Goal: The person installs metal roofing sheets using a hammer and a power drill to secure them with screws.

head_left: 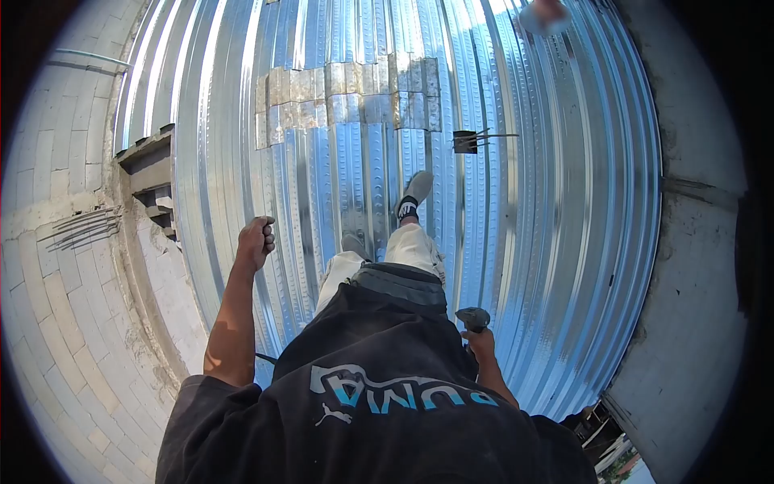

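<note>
My left hand is closed in a fist, held out over the ribbed metal decking. Its curled fingers hide whatever may be inside. Low beside my right hip, my right hand grips a dark cordless drill; only the upper part of the tool shows, the rest being hidden by the hand and my shirt. My feet are on the decking in mid-stride, with one grey shoe ahead of the other.
Short, dull metal pieces lie across the decking ahead. A dark square hole has rods sticking out beside it. Block walls flank the left, with an opening at the decking's edge. A concrete wall runs along the right. A blurred shape is at top right.
</note>
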`<move>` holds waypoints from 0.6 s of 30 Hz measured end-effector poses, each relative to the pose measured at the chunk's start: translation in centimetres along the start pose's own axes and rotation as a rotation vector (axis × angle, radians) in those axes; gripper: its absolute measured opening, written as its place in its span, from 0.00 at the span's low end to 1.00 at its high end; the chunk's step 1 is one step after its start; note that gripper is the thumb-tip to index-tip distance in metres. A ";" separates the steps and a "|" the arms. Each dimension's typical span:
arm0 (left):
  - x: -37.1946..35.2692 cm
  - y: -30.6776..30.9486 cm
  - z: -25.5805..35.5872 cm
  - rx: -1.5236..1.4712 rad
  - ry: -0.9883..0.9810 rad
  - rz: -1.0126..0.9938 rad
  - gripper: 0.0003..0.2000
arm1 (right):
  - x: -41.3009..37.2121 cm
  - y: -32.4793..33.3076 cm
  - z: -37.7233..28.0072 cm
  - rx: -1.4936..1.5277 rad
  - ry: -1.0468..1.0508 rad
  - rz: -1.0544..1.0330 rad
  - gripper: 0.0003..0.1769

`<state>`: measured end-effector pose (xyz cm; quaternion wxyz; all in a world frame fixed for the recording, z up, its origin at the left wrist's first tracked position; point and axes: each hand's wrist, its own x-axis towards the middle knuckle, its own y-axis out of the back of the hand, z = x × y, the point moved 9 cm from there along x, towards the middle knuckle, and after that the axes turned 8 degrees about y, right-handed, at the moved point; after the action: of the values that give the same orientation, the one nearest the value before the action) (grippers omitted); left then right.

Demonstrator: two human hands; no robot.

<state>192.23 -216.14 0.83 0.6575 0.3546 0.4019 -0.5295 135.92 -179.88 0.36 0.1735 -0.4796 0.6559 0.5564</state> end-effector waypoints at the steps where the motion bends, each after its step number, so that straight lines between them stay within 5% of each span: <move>1: 0.9 -1.2 0.3 -0.027 0.019 0.000 0.10 | 1.7 0.2 -0.8 0.013 -0.028 -0.001 0.19; 8: 3.0 -13.4 2.5 -0.269 0.178 -0.090 0.14 | 16.3 4.0 -9.6 -0.117 0.043 -0.063 0.21; 12: 4.0 -24.7 7.2 -0.206 0.234 -0.246 0.13 | 23.6 7.7 -23.0 -0.126 0.115 -0.087 0.26; 18: 6.7 -39.4 14.8 -0.228 0.248 -0.497 0.11 | 24.1 10.5 -40.6 0.605 0.361 -0.215 0.22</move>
<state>156.63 -239.47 -0.53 0.4894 0.2309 0.6105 -0.5783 128.14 -227.61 0.95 0.2462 -0.5633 0.7567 0.2223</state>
